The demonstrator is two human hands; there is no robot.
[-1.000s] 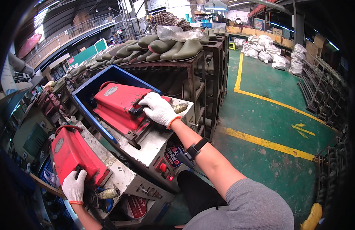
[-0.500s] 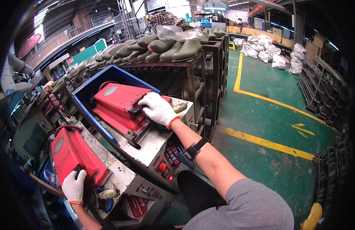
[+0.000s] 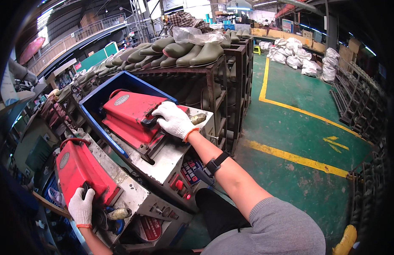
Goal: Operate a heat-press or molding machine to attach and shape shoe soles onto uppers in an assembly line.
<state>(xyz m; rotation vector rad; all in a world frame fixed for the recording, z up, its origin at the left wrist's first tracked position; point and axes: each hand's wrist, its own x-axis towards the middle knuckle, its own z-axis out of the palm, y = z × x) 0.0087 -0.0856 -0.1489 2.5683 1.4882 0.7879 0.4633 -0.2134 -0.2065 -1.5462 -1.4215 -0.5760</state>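
Note:
My right hand [image 3: 175,120], in a white glove, grips the black handle [image 3: 148,122] on the front of the right red press lid [image 3: 128,114], which lies down over its grey metal base [image 3: 171,157]. My left hand [image 3: 81,207], also gloved, is closed on the dark handle at the lower edge of the left red press lid [image 3: 78,170]. A brownish shoe mould tip [image 3: 118,213] sticks out just right of my left hand, and another brownish piece [image 3: 199,118] lies beside my right hand.
A blue bin [image 3: 104,95] surrounds the far side of the right press. Behind stands a dark metal rack [image 3: 218,80] loaded with several olive green boots [image 3: 192,51]. A control panel with red buttons [image 3: 180,187] faces me. Green floor with yellow lines [image 3: 299,157] lies to the right, white sacks [image 3: 299,55] farther off.

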